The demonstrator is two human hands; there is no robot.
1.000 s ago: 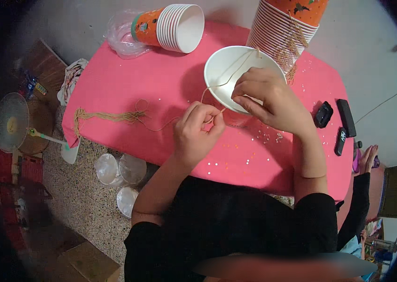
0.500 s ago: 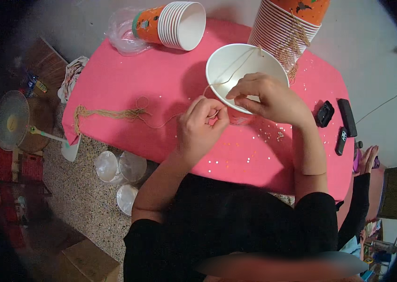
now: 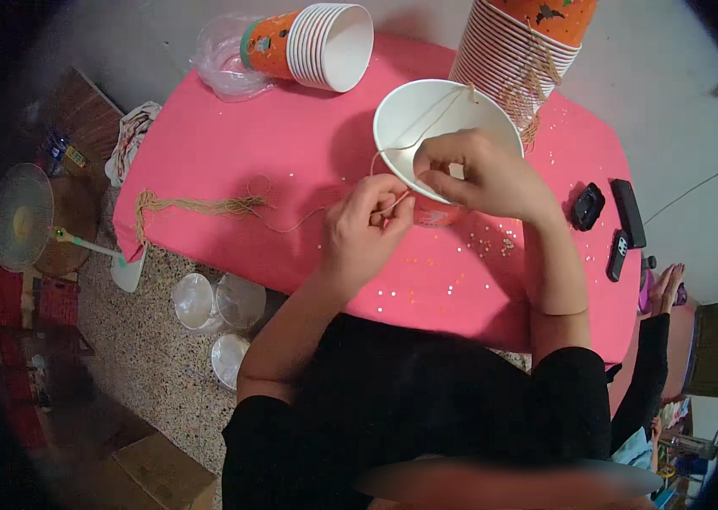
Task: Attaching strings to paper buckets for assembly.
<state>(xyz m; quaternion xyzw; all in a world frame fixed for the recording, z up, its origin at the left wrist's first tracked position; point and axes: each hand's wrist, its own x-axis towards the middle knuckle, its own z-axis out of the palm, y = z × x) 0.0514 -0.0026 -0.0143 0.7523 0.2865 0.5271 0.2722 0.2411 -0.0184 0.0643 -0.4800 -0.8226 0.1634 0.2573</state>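
Observation:
A white paper bucket [image 3: 397, 123] with an orange outside stands before me, its mouth tilted toward me. Beige string [image 3: 414, 146] runs from its far rim across the opening and over the left rim. My left hand [image 3: 367, 223] is closed, pinching the string just outside the near rim. My right hand [image 3: 482, 174] reaches over the right side, its fingers curled together inside the near rim. Whatever its fingertips grip is too small to make out. A loose string trails left from my left hand to a bundle of beige strings [image 3: 197, 204] on the pink tablecloth [image 3: 231, 161].
A tall stack of orange buckets [image 3: 512, 64] draped with strings stands behind. More nested buckets [image 3: 325, 47] lie beside a plastic bag [image 3: 231, 64]. Small white dots [image 3: 486, 242] are scattered nearby. A phone [image 3: 618, 255] and black case [image 3: 587, 206] lie right. Another person's arm [image 3: 648, 357] shows far right.
My right hand has shifted slightly left and down, its fingers drawing together at the inner near rim. My left hand stays at the rim, with the string now showing more clearly at its fingertips.

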